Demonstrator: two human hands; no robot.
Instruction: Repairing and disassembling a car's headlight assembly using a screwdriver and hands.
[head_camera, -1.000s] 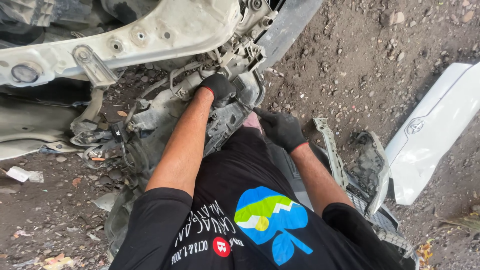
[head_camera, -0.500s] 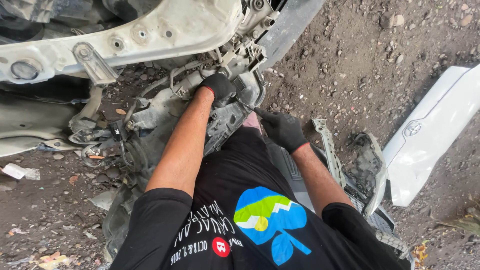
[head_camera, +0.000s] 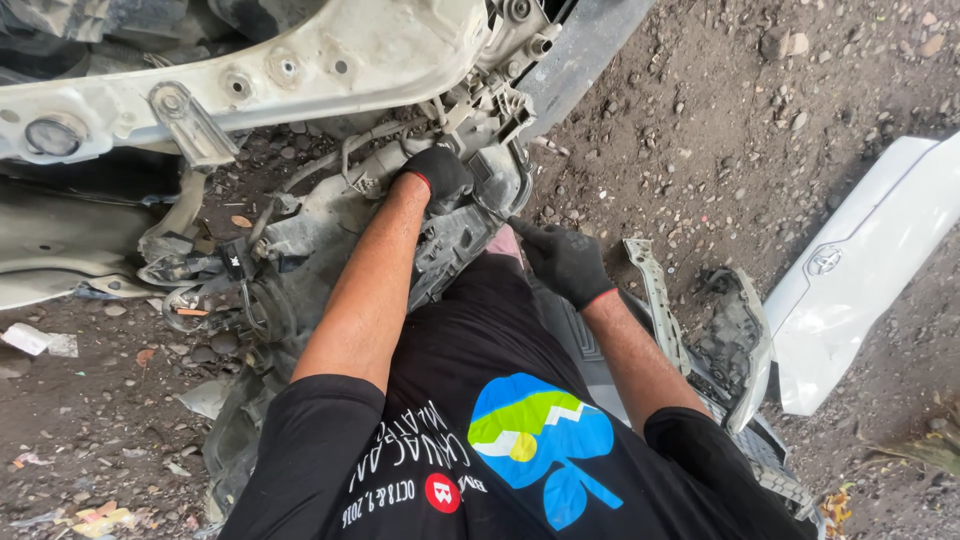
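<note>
Head view: gloved hands (head_camera: 437, 173) on headlight housing (head_camera: 452, 240)

The car frame member (head_camera: 270, 75) spans the top of the dirt ground (head_camera: 760, 120), with the headlight assembly (head_camera: 440, 240) just below its right end. The left hand (head_camera: 437, 175) rests on that assembly; the right hand (head_camera: 565, 262) lies just to its right. A detached body panel (head_camera: 860, 280) lies at the ground's right edge, a bracket piece (head_camera: 720, 330) between it and the right forearm.
</note>
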